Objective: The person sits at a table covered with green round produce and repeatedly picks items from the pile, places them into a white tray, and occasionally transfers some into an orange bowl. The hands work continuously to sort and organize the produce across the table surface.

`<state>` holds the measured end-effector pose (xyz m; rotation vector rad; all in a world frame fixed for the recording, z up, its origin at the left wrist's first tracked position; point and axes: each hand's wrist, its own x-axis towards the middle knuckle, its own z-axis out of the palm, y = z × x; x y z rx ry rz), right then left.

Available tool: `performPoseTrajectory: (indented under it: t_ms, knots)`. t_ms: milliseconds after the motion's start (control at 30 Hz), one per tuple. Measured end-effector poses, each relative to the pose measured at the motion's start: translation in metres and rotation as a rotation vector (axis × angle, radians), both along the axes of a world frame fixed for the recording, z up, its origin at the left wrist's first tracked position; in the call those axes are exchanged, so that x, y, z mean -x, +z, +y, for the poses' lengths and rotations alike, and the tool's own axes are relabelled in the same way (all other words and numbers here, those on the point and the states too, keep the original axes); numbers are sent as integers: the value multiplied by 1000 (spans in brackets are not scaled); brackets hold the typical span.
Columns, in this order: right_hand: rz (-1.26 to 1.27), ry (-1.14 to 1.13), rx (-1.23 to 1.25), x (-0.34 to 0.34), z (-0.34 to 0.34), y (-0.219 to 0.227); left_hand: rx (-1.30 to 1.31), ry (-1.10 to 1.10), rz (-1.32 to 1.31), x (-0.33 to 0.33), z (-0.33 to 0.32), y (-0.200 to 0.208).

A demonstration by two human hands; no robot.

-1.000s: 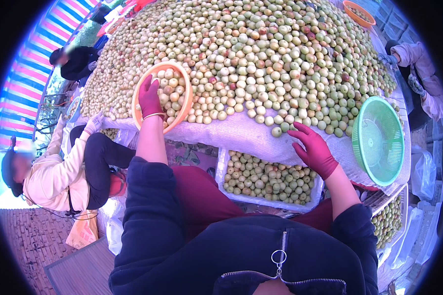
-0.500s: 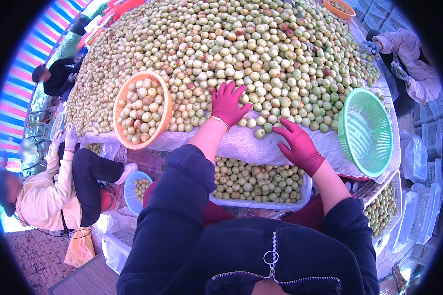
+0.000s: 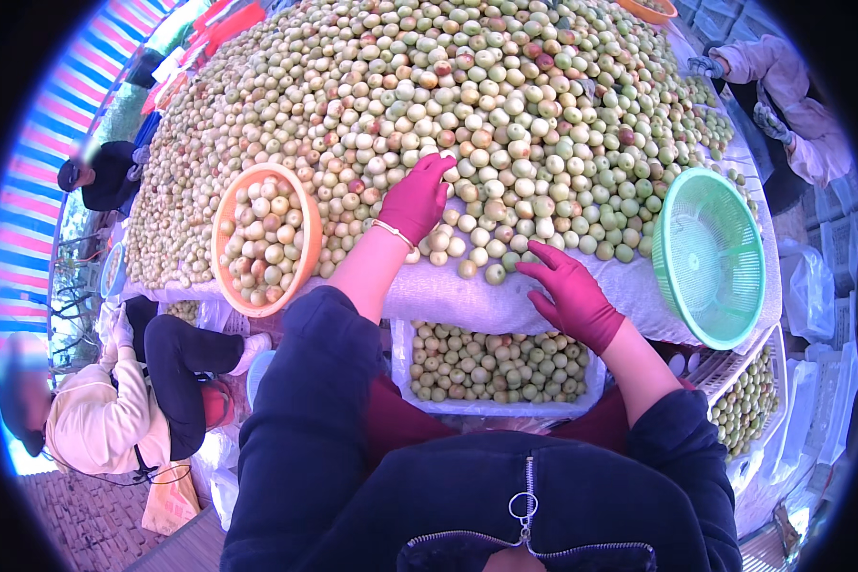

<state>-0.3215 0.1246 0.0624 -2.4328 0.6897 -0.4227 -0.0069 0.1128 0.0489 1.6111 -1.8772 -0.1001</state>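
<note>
A broad heap of pale green jujubes, some blushed red, covers the cloth-topped table before me. My left hand, in a dark red glove, reaches to the near part of the heap, its fingers extended over the fruit and touching it. My right hand, gloved alike, hovers at the table's front edge with thumb and fingers apart and nothing in it. A few jujubes lie between the two hands. Below the edge, a lined white crate holds more jujubes.
An orange basket of jujubes stands left; a green basket with nothing in it tilts at the right edge. Another crate of jujubes sits lower right. Co-workers sit at left and right. Stacked crates stand far right.
My left hand has drawn left, its spread fingers now closer together. Several jujubes have rolled nearer the front edge beside it. My right hand has shifted slightly down and left, still open.
</note>
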Motion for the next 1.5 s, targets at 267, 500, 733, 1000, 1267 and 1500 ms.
performPoseTrajectory:
  t_ms: [267, 500, 733, 1000, 1267, 1500]
  knots:
    - [-27, -18, -16, 0, -2, 1, -466, 186, -333, 5, -56, -9]
    - [-45, 8, -18, 0, -6, -4, -254, 84, -438, 10, -59, 7]
    - [-39, 11, 2, -1, -8, -4, -242, -112, -475, 94, -95, 25]
    - [-48, 20, 13, -2, -9, -7, -264, -126, -247, 137, -76, -10]
    - [-69, 19, 2, 3, -10, -6, -4, -3, -19, 54, -102, 14]
    - [-77, 44, -5, -5, -12, -10, -328, 103, -246, 40, -93, 0]
